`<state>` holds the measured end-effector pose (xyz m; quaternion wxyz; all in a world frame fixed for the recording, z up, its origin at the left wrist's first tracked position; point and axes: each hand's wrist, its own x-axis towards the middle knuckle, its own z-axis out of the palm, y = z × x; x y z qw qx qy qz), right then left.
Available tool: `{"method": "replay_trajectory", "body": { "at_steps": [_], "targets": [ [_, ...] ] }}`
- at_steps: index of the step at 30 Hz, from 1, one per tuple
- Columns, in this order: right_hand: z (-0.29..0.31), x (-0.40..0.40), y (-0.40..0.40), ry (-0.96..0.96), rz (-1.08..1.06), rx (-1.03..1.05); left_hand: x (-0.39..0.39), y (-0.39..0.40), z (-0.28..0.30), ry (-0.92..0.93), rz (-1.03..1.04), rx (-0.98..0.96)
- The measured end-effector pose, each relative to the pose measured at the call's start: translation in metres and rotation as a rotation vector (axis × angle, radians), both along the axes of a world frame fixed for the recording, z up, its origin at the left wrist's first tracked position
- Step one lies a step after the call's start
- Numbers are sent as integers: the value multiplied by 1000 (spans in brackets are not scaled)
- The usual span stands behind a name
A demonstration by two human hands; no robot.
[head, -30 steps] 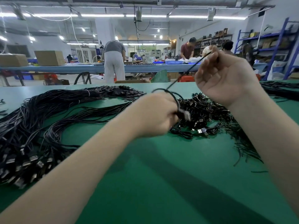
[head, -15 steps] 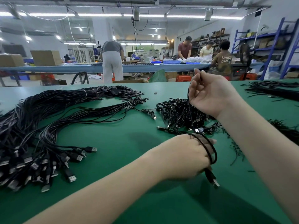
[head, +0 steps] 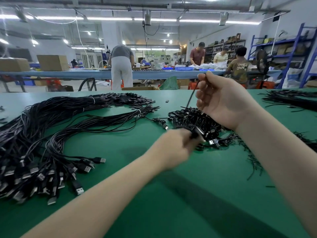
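Cable point(head: 191, 95) in left fingers point(head: 189, 140), right fingers point(head: 204, 86)

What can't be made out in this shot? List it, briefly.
Head view:
- Left hand: motion blur; the number of cable loops it grips is unreadable.
- Right hand: its fingers hide where the pinched cable ends.
- Cable's lower run: lost against the tangled pile.
- Large bundle: cut off by the left edge.
- Small dark piece on the table: too small to identify.

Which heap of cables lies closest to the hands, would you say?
The small tangled heap mid-table, by left hand and right hand; tied bundles lie leftward, another heap far right.
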<state>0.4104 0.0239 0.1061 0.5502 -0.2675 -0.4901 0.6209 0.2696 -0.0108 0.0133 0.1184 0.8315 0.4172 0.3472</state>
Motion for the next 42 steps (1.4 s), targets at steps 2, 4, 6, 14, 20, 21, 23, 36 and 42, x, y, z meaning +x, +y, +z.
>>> {"method": "replay_trajectory", "body": {
  "at_steps": [2, 4, 6, 14, 20, 21, 23, 36, 42],
  "targets": [
    [4, 0, -9, -228, 24, 187, -18, 10, 10, -322, 57, -131],
    [5, -3, -19, -414, 79, 339, -35, 19, 23, -457, 109, -199],
    [4, -10, -26, -567, 117, 455, -49, 24, 37, -661, 94, -275],
    [-40, -33, -10, -796, 1, 494, -65, 12, 83, -1181, -314, -514],
    [-52, -23, 7, -732, -21, 371, -53, 14, 75, -1115, -259, -473],
    [-51, -21, 9, -711, 33, 333, -53, 16, 74, -1128, -222, -479],
    [-51, -19, 14, -585, 202, 177, -51, 17, 68, -1130, -164, -516],
    [-114, -35, 23, -242, 229, -333, -47, 33, -1, -1195, 21, -863],
    [-121, -41, 26, -340, 132, -285, -45, 34, -14, -1234, 10, -892]
  ]
}}
